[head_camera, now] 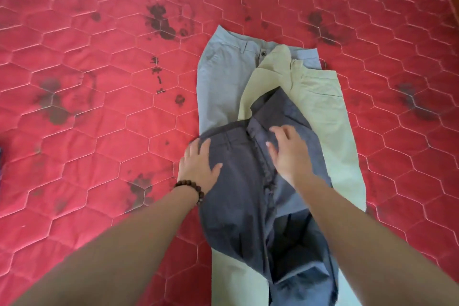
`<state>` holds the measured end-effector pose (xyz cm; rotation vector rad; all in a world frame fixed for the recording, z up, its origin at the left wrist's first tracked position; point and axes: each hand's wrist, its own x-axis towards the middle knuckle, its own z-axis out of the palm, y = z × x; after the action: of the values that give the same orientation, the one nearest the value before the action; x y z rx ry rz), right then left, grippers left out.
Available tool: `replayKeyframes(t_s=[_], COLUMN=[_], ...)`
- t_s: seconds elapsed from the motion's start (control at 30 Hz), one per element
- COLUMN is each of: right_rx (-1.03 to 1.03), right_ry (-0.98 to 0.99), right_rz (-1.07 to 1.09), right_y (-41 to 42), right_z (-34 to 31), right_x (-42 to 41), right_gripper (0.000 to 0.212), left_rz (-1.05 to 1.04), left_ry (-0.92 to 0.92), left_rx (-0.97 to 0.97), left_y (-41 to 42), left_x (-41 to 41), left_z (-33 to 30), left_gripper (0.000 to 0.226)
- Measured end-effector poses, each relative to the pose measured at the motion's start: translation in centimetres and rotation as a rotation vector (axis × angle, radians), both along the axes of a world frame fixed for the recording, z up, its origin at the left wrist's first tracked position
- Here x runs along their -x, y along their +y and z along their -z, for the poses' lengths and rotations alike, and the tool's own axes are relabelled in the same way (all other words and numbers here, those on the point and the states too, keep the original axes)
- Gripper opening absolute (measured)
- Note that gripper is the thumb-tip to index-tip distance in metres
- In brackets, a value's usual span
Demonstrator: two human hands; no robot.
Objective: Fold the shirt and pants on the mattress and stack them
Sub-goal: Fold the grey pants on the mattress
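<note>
Three pairs of pants lie overlapped on a red quilted mattress [99, 131] marked with dark stains. The dark grey pants [238, 206] are on top and nearest the person, waistband toward the far side, with belt loops and the fly seam running down the middle. The cloth is rumpled; its far right corner is turned up into a point, and the legs bunch in loose folds toward the bottom edge of the view.

Under them, to the right, lie beige pants [323, 112], flat, with a pocket seam visible near the waist. Under both, to the far left, lie light blue-grey pants [221, 77], waistband away from the person and a dark button at the closure. No shirt can be made out.

The left hand [198, 166] lies flat with fingers spread on the left side of the dark grey waistband, its fingertips reaching the cloth's edge. A brown bead bracelet [191, 189] circles that wrist. The right hand [288, 149] rests on the right side of the same pants near the fly, fingers straight and slightly spread. The two hands are apart, one on each side of the seam, neither gripping.
</note>
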<state>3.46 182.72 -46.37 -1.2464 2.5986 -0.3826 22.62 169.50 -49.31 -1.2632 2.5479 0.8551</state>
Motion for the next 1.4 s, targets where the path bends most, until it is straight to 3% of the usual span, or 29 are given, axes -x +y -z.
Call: replayKeyframes(t_s=[0.07, 0.17, 0.27, 0.33, 0.43, 0.57, 0.67, 0.73, 0.83, 0.97, 1.07, 1.17, 1.3, 1.4], right_rx=[-0.04, -0.256, -0.394, -0.406, -0.425, -0.302, -0.286, -0.26, -0.195, -0.107, -0.035, 0.063, 0.216, 0.29], right_ry=[0.043, 0.019, -0.108, -0.222, -0.24, -0.305, -0.288, -0.254, -0.26, -0.291, -0.271, -0.222, -0.086, 0.026], right_rz=[-0.017, -0.102, -0.141, -0.149, -0.141, -0.076, -0.079, -0.051, 0.008, 0.068, 0.159, 0.237, 0.393, 0.497], right_y=[-3.4, -6.9, -8.1, -8.1, -7.0, -5.2, -3.2, -1.5, 1.8, 7.7, 13.1, 18.7, 25.7, 30.8], right_z=[1.0, 2.4, 3.8, 4.5, 4.6, 2.8, 0.6, -1.7, -6.4, -14.1, -20.9, -27.6, -35.9, -42.2], right_x=[4.4, 9.1, 11.6, 12.3, 12.3, 11.4, 10.8, 10.4, 9.7, 8.5, 7.3, 6.1, 3.7, 1.1], right_gripper=[0.042, 0.056, 0.062, 0.051, 0.043, 0.077, 0.063, 0.05, 0.056, 0.028, 0.043, 0.043, 0.028, 0.024], left_rz=[0.002, 0.049, 0.074, 0.078, 0.112, 0.183, 0.205, 0.192, 0.188, 0.205, 0.26, 0.392, 0.607, 0.807], left_ry=[0.051, 0.033, -0.005, -0.039, -0.079, -0.018, -0.006, -0.013, -0.013, 0.05, 0.152, 0.22, 0.32, 0.388], left_rx=[-0.039, -0.057, -0.128, -0.12, -0.091, -0.058, -0.036, 0.004, 0.071, 0.127, 0.16, 0.192, 0.277, 0.373], left_y=[-2.4, -4.9, -5.7, -5.8, -5.9, -5.9, -5.6, -5.2, -4.4, -2.8, -1.5, 0.0, 2.7, 4.5], left_x=[2.3, 4.3, 4.5, 4.1, 3.3, 1.9, 0.7, 0.0, -0.9, -1.6, -1.4, 0.1, 2.8, 4.9], left_z=[1.6, 3.9, 5.4, 5.8, 5.4, 3.6, 1.1, -1.2, -5.6, -14.2, -21.6, -28.4, -36.3, -42.3], left_gripper=[0.072, 0.064, 0.06, 0.057, 0.052, 0.031, 0.027, 0.026, 0.024, 0.023, 0.022, 0.018, 0.036, 0.025])
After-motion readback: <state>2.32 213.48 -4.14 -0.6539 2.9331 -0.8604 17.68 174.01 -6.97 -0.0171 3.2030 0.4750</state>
